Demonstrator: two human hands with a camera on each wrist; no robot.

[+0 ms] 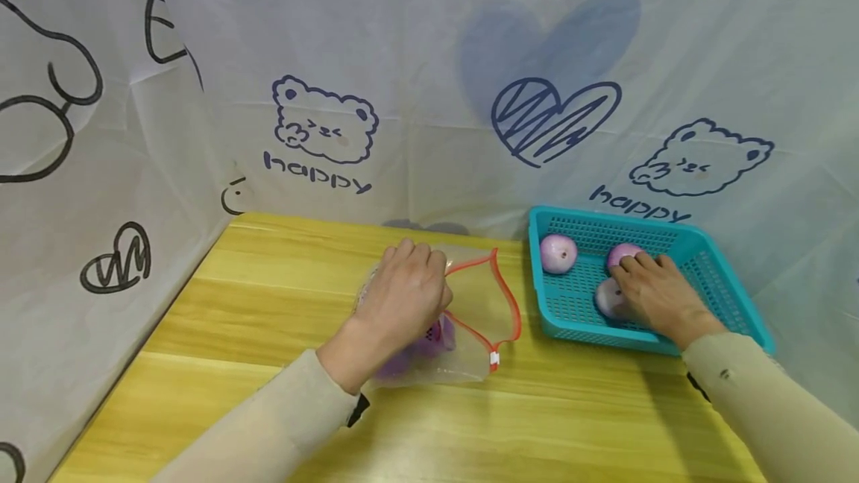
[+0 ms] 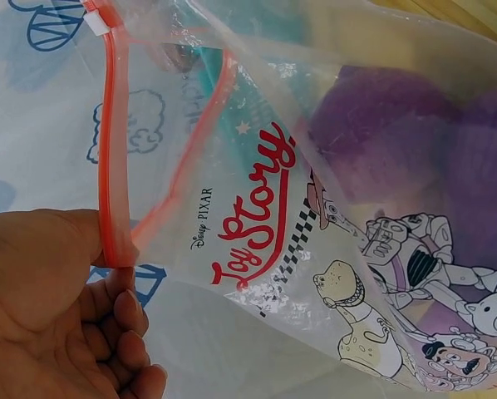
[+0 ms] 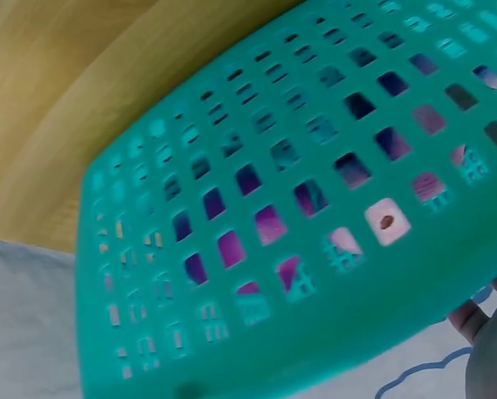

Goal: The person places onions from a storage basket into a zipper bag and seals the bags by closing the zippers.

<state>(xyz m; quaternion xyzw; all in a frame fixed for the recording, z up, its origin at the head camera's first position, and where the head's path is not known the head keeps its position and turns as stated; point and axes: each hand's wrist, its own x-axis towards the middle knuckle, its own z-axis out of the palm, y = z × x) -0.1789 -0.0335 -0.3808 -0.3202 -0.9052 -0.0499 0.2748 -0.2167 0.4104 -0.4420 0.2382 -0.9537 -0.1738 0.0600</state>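
Note:
A clear zip bag [image 1: 470, 356] with a red zip edge lies on the table, purple onions [image 2: 381, 125] inside it. Its front carries a Toy Story print [image 2: 257, 216]. My left hand [image 1: 406, 285] pinches the red edge between thumb and fingers, and the mouth gapes toward the right. Over the teal basket [image 1: 537, 282], my right hand [image 1: 654, 293] curls its fingers round a pale purple onion [image 1: 609, 298]; the thumb is hidden. Just behind the fingers sits another onion [image 1: 622, 253]. A third onion [image 1: 558, 253] lies in the basket's far left corner.
The yellow wood-grain table [image 1: 268, 259] carries the bag and, at the right, the basket. White cloth [image 1: 416, 95] with printed bears and hearts hangs behind and to the left. In the right wrist view, the basket's slotted wall [image 3: 315, 332] hides most of the contents.

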